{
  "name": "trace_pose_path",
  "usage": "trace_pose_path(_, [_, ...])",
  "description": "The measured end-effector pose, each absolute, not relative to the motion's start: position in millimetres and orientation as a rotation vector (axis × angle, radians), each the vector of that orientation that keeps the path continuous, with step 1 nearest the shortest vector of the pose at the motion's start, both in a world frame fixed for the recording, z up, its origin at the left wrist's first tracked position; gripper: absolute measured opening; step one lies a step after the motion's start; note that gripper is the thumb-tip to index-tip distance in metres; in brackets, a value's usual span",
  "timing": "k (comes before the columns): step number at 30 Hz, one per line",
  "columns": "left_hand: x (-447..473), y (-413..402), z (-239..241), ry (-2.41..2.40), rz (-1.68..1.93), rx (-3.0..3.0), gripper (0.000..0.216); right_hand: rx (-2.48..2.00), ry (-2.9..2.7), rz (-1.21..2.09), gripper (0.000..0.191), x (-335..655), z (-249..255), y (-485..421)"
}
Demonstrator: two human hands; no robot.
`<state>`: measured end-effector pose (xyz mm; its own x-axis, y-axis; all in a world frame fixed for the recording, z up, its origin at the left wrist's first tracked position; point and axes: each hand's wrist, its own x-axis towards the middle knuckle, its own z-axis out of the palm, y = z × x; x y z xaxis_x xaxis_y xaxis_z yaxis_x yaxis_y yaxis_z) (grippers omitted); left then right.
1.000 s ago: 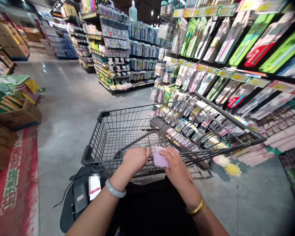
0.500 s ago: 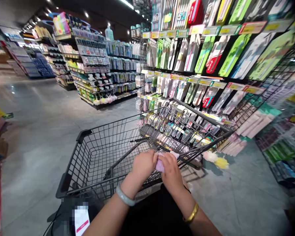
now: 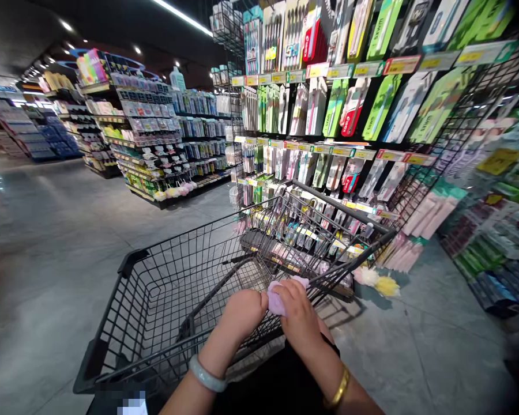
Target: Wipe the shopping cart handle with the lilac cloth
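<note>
A black wire shopping cart stands in front of me, its basket holding nothing I can see. My left hand, with a pale green bangle at the wrist, is curled closed at the cart's near rim. My right hand, with a gold bangle, is closed on a small soft lilac thing that I cannot name. Both hands touch each other around it, just above the cart's handle.
A display rack of hanging toothbrush packs rises close on the right, the cart's right side against it. Pale and yellow puffs lie low by the rack. More shelves stand across the grey floor aisle.
The view has swung right and up, so the cart sits lower left and the boxes on the left are gone. My hands have drawn closer together around the lilac thing.
</note>
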<state>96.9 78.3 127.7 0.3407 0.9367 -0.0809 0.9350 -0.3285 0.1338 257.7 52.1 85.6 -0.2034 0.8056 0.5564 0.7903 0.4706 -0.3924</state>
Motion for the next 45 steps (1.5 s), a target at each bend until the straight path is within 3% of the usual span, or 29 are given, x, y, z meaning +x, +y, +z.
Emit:
trace_pose_path(8, [83.8,77.5,137.3,1.724,0.017,2.472,0.066,-1.519,-1.907,-0.078,0.067,346.0,99.4,82.4])
trace_pose_path(12, [89.7,77.0,142.6,1.757,-0.062,2.481,0.06,-1.482,-1.858,-0.059,0.055,307.9,94.7,72.1])
trace_pose_path(17, [107.9,81.5,147.7,1.856,0.057,2.434,0.056,-1.32,-2.016,-0.014,0.071,250.7,83.8,46.9])
trace_pose_path(25, [113.6,82.1,145.7,1.715,0.044,2.31,0.086,-1.385,-2.057,-0.061,0.078,332.3,86.4,71.5])
trace_pose_path(32, [114.7,78.5,142.9,1.679,0.052,2.439,0.073,-1.451,-1.838,-0.101,0.057,321.7,84.7,69.4])
trace_pose_path(36, [109.5,77.0,141.0,1.667,0.092,2.429,0.069,-1.384,-1.898,-0.007,0.064,284.0,82.8,54.6])
trace_pose_path(41, [107.0,76.3,140.9,1.677,0.106,2.407,0.065,-1.381,-1.952,0.095,0.068,325.6,95.8,69.0])
trace_pose_path(45, [110.4,77.6,141.2,1.698,0.101,2.396,0.063,-1.518,-1.771,-0.019,0.06,336.8,98.8,79.2])
